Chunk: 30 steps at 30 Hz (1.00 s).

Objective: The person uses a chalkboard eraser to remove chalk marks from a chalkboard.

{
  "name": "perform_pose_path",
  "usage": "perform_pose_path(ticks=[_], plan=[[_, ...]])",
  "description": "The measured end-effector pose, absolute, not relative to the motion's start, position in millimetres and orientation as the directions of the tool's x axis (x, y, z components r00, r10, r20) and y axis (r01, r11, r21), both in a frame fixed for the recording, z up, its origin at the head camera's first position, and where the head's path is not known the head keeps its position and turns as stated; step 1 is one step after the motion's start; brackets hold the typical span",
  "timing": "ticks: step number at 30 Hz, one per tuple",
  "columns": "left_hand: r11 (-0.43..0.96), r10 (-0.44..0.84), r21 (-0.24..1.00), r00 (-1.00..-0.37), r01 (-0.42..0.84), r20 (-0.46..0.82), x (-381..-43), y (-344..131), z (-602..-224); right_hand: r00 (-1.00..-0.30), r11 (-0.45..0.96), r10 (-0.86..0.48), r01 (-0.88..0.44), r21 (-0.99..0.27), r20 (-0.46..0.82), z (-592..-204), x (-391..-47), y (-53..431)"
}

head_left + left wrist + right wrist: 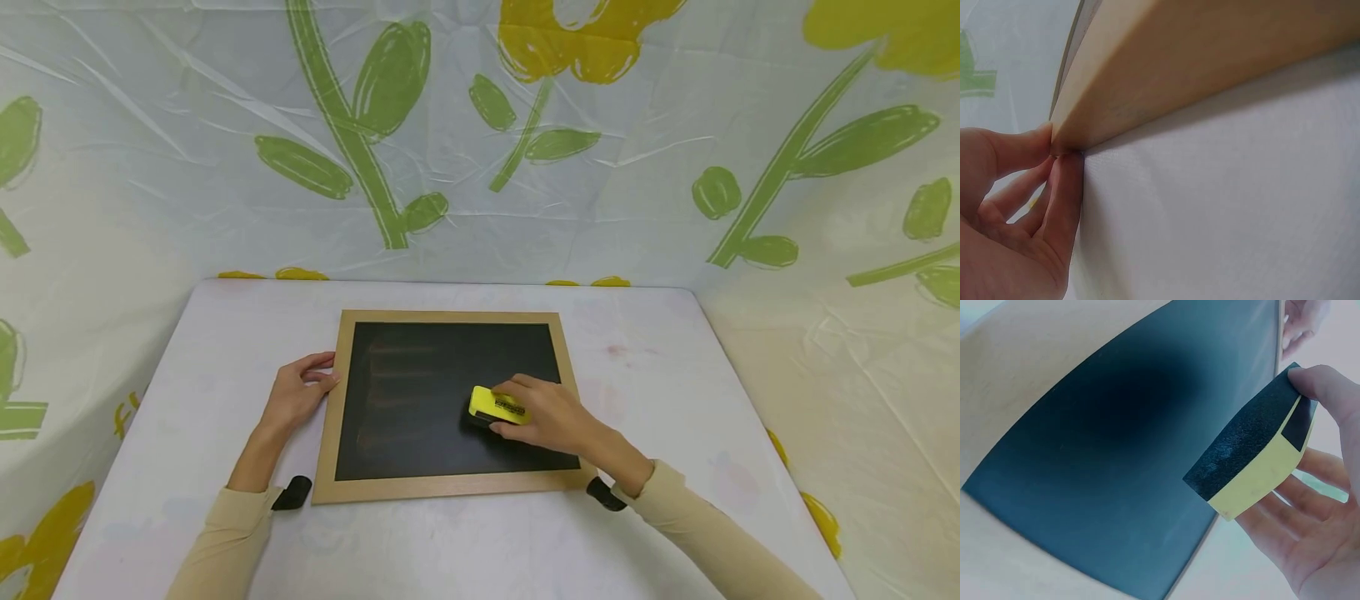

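Note:
A chalkboard point(442, 358) with a light wooden frame point(450, 487) lies flat on the table, faint reddish-brown smears across its left part. My left hand point(295, 396) holds the frame's left edge, thumb and fingertips against the wood, as the left wrist view also shows at the frame point(1147, 81). Over the right half of the board, my right hand point(551, 417) grips a yellow and black board eraser point(491, 403) between thumb and fingers. In the right wrist view the dark felt underside of the eraser point(1241, 437) faces the board and shows clear of it.
The white table point(645, 350) extends around the board on all sides. Behind and beside it hang white sheets point(622, 192) printed with green stems and yellow flowers. A black strap end point(292, 493) sticks out at my left wrist, another point(604, 494) at my right.

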<state>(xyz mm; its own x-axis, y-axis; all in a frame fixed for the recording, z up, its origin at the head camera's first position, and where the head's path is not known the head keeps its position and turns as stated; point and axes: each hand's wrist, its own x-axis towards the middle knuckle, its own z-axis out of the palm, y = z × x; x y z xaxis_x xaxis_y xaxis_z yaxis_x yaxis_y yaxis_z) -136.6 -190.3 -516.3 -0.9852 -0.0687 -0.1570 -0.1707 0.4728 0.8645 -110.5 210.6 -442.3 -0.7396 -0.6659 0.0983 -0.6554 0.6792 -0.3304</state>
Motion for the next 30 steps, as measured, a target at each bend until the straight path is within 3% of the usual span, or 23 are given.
perform_pose_path(ticks=[12, 23, 30], plan=[[0.466, -0.063, 0.868, -0.985, -0.17, -0.159, -137.4, -189.6, -517.0, -0.81, 0.691, -0.576, -0.555, -0.463, 0.112, -434.7, -114.2, 237.9], [0.461, -0.065, 0.873, -0.987, -0.159, -0.145, -137.6, -190.7, -517.3, -0.89, 0.646, -0.456, -0.333, -0.687, 0.003, -425.1, -126.9, 267.3], [0.463, -0.064, 0.873, -0.988, -0.152, -0.139, -137.2, -191.0, -517.6, -0.926, 0.662, -0.376, -0.264, -0.701, -0.007, -426.7, -137.8, 295.2]])
